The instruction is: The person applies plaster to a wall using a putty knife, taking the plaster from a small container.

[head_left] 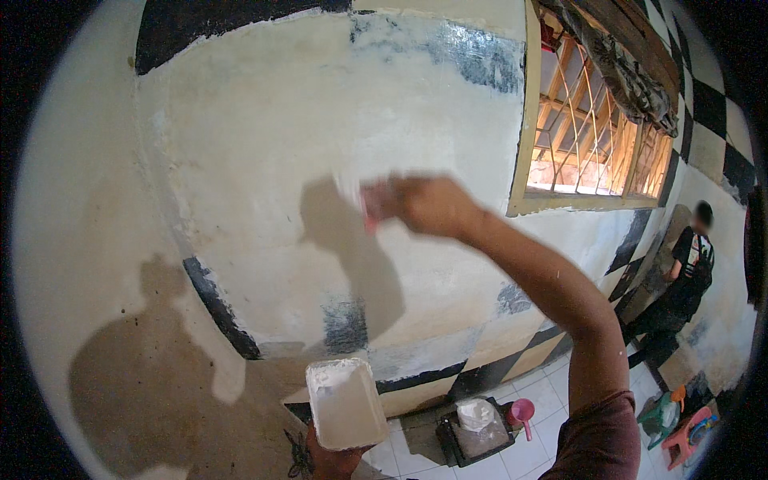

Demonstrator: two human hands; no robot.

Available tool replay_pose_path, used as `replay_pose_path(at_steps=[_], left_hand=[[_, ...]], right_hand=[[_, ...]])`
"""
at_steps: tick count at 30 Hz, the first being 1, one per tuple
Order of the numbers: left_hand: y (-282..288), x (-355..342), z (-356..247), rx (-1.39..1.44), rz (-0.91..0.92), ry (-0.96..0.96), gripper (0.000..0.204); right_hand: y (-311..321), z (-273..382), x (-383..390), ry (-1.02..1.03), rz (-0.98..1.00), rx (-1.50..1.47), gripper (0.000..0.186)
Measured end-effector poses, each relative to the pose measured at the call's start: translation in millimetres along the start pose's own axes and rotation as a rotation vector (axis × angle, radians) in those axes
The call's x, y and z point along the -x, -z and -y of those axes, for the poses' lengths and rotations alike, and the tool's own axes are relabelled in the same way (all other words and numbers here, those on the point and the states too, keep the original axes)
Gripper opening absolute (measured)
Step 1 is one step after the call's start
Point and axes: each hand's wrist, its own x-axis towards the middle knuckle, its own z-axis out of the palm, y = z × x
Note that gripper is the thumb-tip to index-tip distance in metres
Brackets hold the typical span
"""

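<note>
My right hand (428,204) is raised against the cream wall (304,144) and grips a putty scraper (360,202) with a red handle; its pale blade is blurred and lies against the wall. My left hand (334,460) comes in at the bottom edge and holds up a white rectangular tray (346,402) coated with white filler. The shadows of my arm and head fall on the wall.
A black box with a white bag of powder (477,428) sits on the tiled floor beside a pink scoop (522,413). A barred window (588,132) is at the right. Another person (680,280) crouches by the far wall near small plastic stools (680,424).
</note>
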Motion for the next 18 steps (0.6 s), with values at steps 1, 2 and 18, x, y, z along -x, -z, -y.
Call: replay_pose_path(at_steps=[1, 2, 18], left_hand=[[2, 2, -1, 0.002, -0.006, -0.005, 0.069], [2, 2, 2, 0.004, 0.003, 0.000, 0.069], [6, 5, -14, -0.010, 0.000, -0.058, 0.069]], right_hand=[[22, -15, -22, 0.048, -0.186, 0.095, 0.040], [43, -29, -41, -0.090, -0.227, 0.138, 0.038], [79, -51, -78, -0.106, -0.186, 0.324, 0.039]])
